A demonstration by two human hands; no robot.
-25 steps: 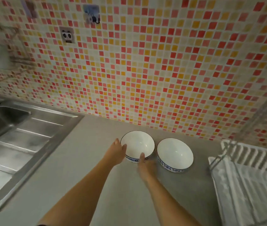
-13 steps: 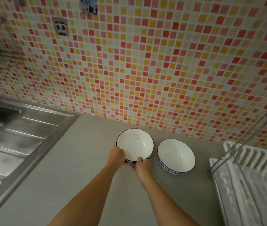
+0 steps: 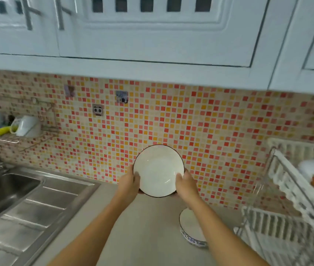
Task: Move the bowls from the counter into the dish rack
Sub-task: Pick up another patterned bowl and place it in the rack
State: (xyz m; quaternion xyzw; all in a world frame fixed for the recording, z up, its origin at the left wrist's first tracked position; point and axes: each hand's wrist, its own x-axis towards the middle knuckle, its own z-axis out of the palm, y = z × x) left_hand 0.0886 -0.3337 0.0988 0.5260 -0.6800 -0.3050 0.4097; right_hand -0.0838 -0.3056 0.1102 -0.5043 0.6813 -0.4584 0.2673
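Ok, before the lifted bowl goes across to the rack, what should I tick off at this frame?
1. Both hands on lifted bowl: left hand and right hand on opposite rims. Ok.
2. Bowl clear of counter: ok.
3. Bowl empty: ok.
4. Second bowl out of the way: under the right forearm, not ok.
5. Free slot in dish rack: lower tier looks free, blurred; cannot tell.

Both bare forearms reach forward and up from the lower edge of the view, converging toward the middle. The left hand [image 3: 128, 182] and the right hand [image 3: 185, 184] are raised level with each other, palms turned inward and facing. Each thumb lies forward on top, with the fingers curled underneath in a closed grip.
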